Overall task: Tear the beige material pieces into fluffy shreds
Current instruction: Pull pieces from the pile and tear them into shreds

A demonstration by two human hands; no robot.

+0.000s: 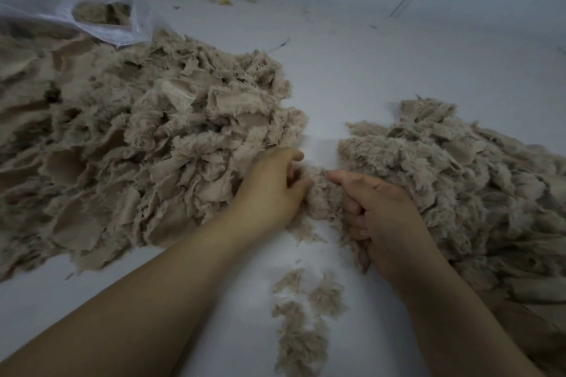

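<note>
Dim, flat, bluish light leaves only soft shadows under the fingers [352, 211] and forearms, no glare anywhere, while wide-angle bending and blur smear the pile [27, 95] far left of them and the bag [36, 0] beyond.

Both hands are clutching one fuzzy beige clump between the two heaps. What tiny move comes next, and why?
Probably pull the hands apart: the left hand and right hand each grip an end of one untorn beige piece, close together.
</note>
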